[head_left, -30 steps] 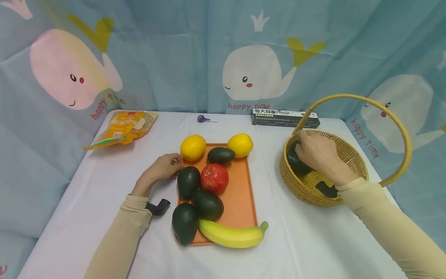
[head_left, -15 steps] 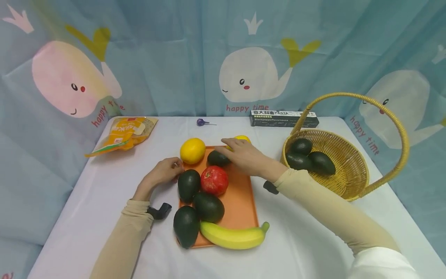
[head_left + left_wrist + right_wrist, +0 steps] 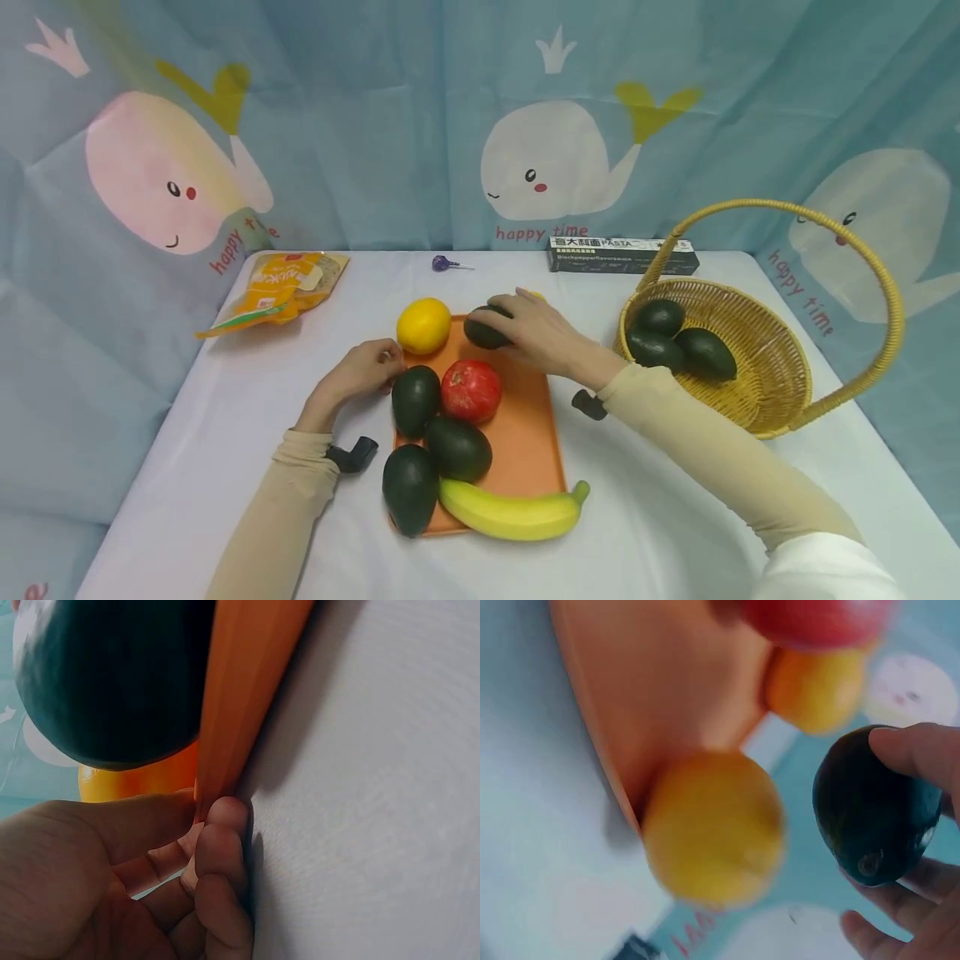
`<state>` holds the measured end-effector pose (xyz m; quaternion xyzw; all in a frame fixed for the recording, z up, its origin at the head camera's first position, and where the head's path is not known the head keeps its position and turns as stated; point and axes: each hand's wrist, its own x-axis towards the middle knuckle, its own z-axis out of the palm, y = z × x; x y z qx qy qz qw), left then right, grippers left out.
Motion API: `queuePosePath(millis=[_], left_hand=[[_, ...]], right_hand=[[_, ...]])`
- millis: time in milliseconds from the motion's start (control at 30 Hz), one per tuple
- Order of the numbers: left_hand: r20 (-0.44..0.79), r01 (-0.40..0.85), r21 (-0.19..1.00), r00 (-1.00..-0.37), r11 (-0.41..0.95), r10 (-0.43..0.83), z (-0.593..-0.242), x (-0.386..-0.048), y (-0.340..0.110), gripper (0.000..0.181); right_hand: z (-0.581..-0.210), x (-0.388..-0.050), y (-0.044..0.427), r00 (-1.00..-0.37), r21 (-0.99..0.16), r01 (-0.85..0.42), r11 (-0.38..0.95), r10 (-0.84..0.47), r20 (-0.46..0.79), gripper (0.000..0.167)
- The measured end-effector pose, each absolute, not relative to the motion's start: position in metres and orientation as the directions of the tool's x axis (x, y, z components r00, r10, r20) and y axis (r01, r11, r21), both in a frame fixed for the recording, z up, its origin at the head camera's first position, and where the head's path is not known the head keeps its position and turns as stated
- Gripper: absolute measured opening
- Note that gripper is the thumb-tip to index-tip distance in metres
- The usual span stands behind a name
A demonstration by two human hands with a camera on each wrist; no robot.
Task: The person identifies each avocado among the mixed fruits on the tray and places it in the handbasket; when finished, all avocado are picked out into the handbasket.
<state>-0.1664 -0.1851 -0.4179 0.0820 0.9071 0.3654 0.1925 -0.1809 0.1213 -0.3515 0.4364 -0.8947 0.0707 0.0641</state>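
My right hand (image 3: 546,340) grips an avocado (image 3: 870,814) between thumb and fingers, above the far end of the orange tray (image 3: 528,433). At that tray's left edge, my left hand (image 3: 363,369) pinches the rim with thumb and fingertips, as the left wrist view shows. A pomegranate (image 3: 471,392) lies on the tray, with several avocados (image 3: 458,448) along its left side and a banana (image 3: 513,510) across the near end. One lemon (image 3: 423,326) sits at the far left corner. The other lemon (image 3: 716,829), at the far right corner, is mostly hidden behind my right hand in the head view.
To the right stands a wicker basket (image 3: 776,421) with a tall handle and avocados (image 3: 705,352) inside. A pasta box (image 3: 622,257), a lollipop (image 3: 442,263) and an orange food bag (image 3: 281,287) lie along the back. A curtain hangs behind the table.
My right hand has come out of the basket, leaving an avocado there, and moved left to the tray. It has taken hold of another avocado and raised it slightly. My left hand stays at the rim.
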Motion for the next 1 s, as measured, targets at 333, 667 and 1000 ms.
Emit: queuePosePath(millis=[333,667,1000], left_hand=[[-0.286,0.024,0.687,-0.910,0.727,0.300,-0.413,-0.171,-0.182,0.017],[-0.303,-0.001,0.686,-0.910,0.728,0.284,-0.415,-0.166,-0.187,0.017],[-0.290,0.018,0.694,-0.908,0.720,0.303,-0.414,-0.166,-0.183,0.015]], right_hand=[[-0.288,-0.130,0.241,-0.863,-0.234,-0.502,0.832,-0.466,0.193,0.060],[-0.308,-0.107,0.298,-0.909,-0.180,-0.364,0.914,-0.390,-0.145,0.057],[-0.329,-0.123,0.302,-0.874,-0.202,-0.387,0.900,-0.428,-0.231,0.053]])
